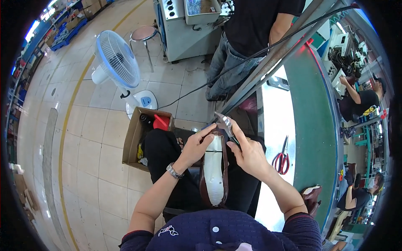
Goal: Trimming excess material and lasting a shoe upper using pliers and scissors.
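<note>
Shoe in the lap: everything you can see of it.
The shoe is dark brown, slightly glossy and leather-like, its brown edges framing a long white underside that faces up. A thin dark line crosses the white toward the far end, with small dark marks nearer the body. It lies lengthwise between the legs. The left hand touches the far end; the right hand holds pliers there. Whether their jaws grip the leather isn't clear.
</note>
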A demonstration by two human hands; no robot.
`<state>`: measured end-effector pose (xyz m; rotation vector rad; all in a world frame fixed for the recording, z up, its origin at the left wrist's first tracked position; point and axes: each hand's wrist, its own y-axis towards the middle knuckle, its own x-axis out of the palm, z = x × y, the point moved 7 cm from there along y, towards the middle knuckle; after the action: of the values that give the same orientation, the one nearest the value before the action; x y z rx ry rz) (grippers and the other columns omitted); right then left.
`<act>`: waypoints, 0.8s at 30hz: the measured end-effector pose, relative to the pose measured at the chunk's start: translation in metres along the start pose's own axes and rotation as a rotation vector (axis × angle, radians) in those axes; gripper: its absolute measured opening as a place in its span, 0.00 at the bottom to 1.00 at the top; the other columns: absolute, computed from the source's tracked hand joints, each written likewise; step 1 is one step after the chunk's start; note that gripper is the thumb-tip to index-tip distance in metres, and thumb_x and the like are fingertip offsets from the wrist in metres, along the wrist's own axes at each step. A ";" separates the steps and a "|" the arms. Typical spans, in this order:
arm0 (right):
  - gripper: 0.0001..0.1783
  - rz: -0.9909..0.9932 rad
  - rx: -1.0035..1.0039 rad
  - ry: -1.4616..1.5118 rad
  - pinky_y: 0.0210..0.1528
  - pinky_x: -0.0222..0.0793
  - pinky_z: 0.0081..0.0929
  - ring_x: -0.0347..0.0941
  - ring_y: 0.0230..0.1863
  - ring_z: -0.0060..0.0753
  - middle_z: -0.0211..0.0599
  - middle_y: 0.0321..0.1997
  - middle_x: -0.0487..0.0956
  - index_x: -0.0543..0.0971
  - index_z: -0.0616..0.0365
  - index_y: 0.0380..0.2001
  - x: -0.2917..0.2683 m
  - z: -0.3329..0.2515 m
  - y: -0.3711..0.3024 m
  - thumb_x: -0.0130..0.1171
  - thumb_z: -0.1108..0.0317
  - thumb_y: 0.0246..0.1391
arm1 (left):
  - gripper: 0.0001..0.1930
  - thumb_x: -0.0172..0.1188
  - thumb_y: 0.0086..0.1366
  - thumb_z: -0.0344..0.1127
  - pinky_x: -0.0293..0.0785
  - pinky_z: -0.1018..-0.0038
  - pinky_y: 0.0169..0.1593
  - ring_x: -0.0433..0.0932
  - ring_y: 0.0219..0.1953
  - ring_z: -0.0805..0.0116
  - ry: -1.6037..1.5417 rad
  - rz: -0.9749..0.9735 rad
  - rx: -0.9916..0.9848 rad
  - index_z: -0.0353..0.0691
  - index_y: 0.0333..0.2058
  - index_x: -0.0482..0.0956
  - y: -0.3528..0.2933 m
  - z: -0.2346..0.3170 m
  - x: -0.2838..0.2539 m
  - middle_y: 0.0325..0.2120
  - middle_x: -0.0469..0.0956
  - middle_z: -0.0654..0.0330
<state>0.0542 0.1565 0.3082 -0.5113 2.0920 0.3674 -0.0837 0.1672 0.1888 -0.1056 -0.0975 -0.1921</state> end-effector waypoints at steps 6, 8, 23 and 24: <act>0.37 -0.242 0.032 -0.121 0.27 0.73 0.44 0.76 0.24 0.54 0.51 0.23 0.77 0.48 0.46 0.68 0.009 0.007 0.006 0.51 0.68 0.59 | 0.26 0.57 0.64 0.33 0.69 0.79 0.47 0.72 0.40 0.78 -0.034 -0.076 -0.048 0.35 0.60 0.65 -0.003 -0.001 -0.001 0.43 0.76 0.62; 0.37 -0.206 -0.019 -0.119 0.26 0.74 0.43 0.77 0.24 0.52 0.50 0.23 0.78 0.48 0.44 0.68 0.007 -0.001 0.005 0.50 0.67 0.60 | 0.27 0.58 0.63 0.32 0.69 0.79 0.48 0.72 0.41 0.78 -0.082 -0.084 -0.067 0.35 0.61 0.64 -0.006 0.005 0.000 0.43 0.76 0.62; 0.33 0.304 0.730 0.015 0.36 0.72 0.45 0.78 0.34 0.56 0.55 0.30 0.79 0.53 0.54 0.66 -0.012 0.177 -0.091 0.51 0.65 0.60 | 0.14 0.56 0.64 0.34 0.74 0.72 0.39 0.81 0.34 0.59 0.538 0.245 0.238 0.36 0.46 0.78 -0.019 0.049 0.003 0.36 0.81 0.49; 0.34 0.309 0.804 -0.073 0.37 0.71 0.46 0.78 0.35 0.57 0.58 0.32 0.79 0.54 0.56 0.66 -0.010 0.200 -0.099 0.51 0.64 0.59 | 0.14 0.56 0.65 0.35 0.72 0.73 0.34 0.79 0.29 0.65 0.577 0.269 0.292 0.36 0.46 0.78 -0.019 0.046 0.000 0.31 0.81 0.49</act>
<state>0.2521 0.1613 0.2042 0.2973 2.0370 -0.2877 -0.0912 0.1540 0.2362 0.2293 0.4613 0.0667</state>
